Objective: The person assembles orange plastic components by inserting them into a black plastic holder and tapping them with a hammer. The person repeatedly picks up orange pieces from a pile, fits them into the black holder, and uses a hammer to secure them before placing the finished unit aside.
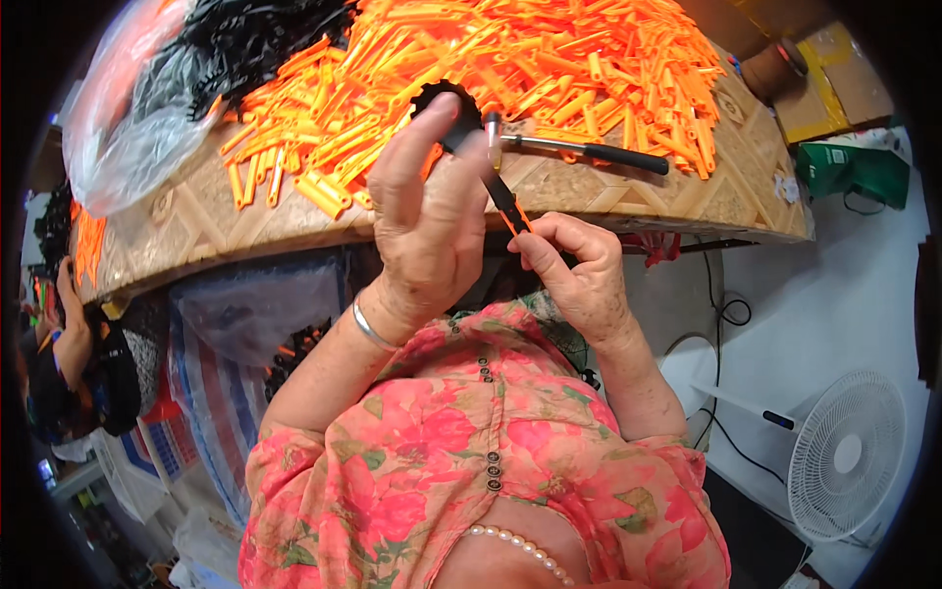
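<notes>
Near the centre of the head view, the right hand (pixel 584 280) is pinching an orange-and-black piece (pixel 507 206), apparently being assembled; the left hand (pixel 430 211) is overlapping a black toothed part (pixel 469 113), its blurred grip impossible to tell. The next move seems to call for a steady pinch.

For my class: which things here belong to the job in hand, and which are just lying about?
Belong to the job, it seems:
- orange-and-black piece, in the right hand
- heaped orange parts
- black parts, likely
- hammer, perhaps

Apparently just about:
- white fan
- green bag
- cardboard box
</notes>
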The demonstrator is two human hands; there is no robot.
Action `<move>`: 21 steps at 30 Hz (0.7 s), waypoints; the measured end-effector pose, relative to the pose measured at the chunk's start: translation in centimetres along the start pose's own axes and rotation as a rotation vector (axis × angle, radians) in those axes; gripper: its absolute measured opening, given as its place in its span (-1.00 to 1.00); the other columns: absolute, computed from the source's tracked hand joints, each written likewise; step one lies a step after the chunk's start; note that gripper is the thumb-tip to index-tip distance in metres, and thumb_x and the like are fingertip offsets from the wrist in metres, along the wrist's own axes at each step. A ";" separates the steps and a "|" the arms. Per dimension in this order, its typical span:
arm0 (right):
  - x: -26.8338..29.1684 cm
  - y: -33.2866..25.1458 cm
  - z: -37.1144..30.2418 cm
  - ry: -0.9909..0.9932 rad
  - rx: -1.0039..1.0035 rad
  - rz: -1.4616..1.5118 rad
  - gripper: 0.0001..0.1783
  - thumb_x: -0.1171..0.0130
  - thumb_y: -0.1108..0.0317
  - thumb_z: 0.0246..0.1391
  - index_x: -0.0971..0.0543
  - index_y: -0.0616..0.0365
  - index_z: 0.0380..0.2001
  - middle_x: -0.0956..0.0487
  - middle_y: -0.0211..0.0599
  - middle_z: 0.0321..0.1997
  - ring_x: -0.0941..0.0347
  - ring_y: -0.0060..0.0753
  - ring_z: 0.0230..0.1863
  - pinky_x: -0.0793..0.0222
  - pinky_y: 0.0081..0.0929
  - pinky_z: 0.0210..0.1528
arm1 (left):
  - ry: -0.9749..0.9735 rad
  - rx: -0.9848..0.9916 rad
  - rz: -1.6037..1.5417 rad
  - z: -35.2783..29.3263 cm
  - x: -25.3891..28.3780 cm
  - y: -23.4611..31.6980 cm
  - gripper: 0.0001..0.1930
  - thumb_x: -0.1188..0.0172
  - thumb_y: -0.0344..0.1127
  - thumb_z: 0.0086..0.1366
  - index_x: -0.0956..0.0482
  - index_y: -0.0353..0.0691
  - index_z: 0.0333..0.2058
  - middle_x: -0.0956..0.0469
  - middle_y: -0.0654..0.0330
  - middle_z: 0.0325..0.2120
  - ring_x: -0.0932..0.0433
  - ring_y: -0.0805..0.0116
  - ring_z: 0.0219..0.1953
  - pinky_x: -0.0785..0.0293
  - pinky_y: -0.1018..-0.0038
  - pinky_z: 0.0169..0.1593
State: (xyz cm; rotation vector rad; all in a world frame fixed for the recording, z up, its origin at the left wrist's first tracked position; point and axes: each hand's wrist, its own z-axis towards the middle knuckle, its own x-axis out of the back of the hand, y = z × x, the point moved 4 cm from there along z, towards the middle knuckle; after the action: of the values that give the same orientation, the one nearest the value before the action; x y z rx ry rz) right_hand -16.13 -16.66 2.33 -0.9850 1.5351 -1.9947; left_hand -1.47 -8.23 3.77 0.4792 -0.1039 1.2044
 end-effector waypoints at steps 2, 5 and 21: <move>0.6 0.4 0.4 0.048 0.055 -0.039 -0.87 -0.26 0.43 0.11 -0.62 0.30 -0.38 -0.60 -0.29 -0.48 -0.47 -0.58 -0.46 -0.37 -0.54 -0.40 | -0.061 0.261 -0.231 -0.4 -0.6 -0.4 -0.19 -0.29 -0.51 0.05 -0.13 -0.45 0.29 -0.24 -0.21 0.24 -0.32 -0.04 0.24 -0.25 0.22 0.27; 0.6 0.9 0.5 0.112 0.097 -0.086 -0.88 -0.24 0.44 0.12 -0.61 0.30 -0.38 -0.58 -0.28 -0.49 -0.46 -0.53 -0.48 -0.36 -0.52 -0.42 | -0.002 0.503 -0.491 -1.6 -0.8 -0.2 -0.14 -0.28 -0.42 0.16 0.04 -0.43 0.34 -0.11 -0.15 0.31 -0.15 0.04 0.36 -0.18 0.20 0.34; 3.4 0.6 1.3 0.244 0.333 -0.321 -0.96 -0.24 0.46 0.06 -0.63 0.19 -0.42 -0.58 -0.25 -0.47 -0.52 -0.25 -0.40 -0.41 -0.35 -0.33 | -0.136 1.241 -1.115 -4.1 -3.3 -1.3 -0.76 -0.06 -0.38 0.40 -0.48 -0.37 -0.03 -0.60 0.09 -0.21 -0.61 0.45 -0.23 -0.60 0.55 -0.21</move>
State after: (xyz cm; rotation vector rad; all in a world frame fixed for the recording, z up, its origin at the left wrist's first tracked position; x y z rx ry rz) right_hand -17.46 -20.05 2.82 -0.9192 1.1510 -2.5741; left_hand -2.22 -9.77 -1.34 1.4461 0.7586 -0.0112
